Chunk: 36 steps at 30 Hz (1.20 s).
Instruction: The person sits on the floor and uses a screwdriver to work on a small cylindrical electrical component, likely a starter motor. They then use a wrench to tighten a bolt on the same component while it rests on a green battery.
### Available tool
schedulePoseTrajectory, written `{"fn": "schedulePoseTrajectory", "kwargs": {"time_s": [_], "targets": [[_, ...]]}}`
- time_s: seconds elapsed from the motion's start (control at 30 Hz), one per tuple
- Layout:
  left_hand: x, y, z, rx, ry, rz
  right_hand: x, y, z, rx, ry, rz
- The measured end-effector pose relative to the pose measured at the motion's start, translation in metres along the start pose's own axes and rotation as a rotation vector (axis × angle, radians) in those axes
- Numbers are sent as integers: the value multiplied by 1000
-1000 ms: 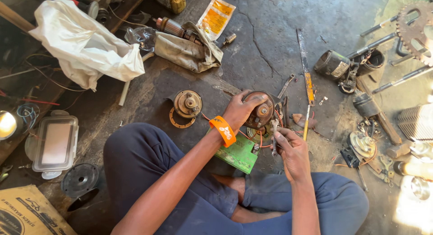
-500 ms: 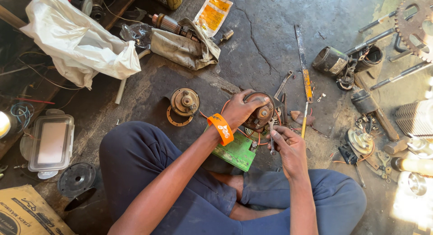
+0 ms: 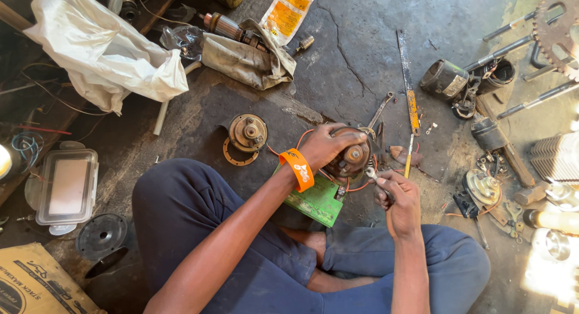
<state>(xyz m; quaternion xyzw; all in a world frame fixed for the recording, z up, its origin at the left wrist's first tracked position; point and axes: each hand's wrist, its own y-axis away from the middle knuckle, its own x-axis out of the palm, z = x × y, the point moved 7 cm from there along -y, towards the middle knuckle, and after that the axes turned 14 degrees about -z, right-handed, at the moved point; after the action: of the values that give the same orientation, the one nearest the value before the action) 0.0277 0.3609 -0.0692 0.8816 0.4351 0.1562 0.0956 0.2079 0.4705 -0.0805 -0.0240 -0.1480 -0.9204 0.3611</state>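
- We hold the round motor part just above the floor, in front of our crossed legs, over a green board.
- Our left hand is wrapped tight around its top, same as a moment ago. The part has hardly moved.
- Our right hand is pinching a small metal tool whose tip now touches the part's side. Before, it sat a little lower, so we think the work on the part goes on.
- Orange wires curl under the part.
- A second round part lies near on the floor.
- A clear box with its lid on sits far left. We cannot see what is inside.
- Dark metal cups lie far right. One looks hollow.
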Motion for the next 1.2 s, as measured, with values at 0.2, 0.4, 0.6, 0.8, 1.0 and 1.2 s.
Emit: {"fn": "schedulePoseTrajectory", "kwargs": {"time_s": [0.2, 0.4, 0.6, 0.8, 1.0, 1.2], "targets": [[-9, -2, 2, -22, 88, -108, 18, 4, 4, -70, 215, 10], [-10, -3, 3, -49, 48, -138, 33, 10, 6, -12, 207, 44], [-4, 0, -1, -6, 131, -40, 23, 5, -6, 52, 173, -22], [0, 4, -7, 52, 33, 31, 5, -1, -2, 10, 63, 11], [-8, 2, -4, -72, 161, -93, 14, 3, 1, -9, 219, 12], [-8, -2, -1, -53, 141, -92, 30, 4, -1, 5, 145, 72]]}}
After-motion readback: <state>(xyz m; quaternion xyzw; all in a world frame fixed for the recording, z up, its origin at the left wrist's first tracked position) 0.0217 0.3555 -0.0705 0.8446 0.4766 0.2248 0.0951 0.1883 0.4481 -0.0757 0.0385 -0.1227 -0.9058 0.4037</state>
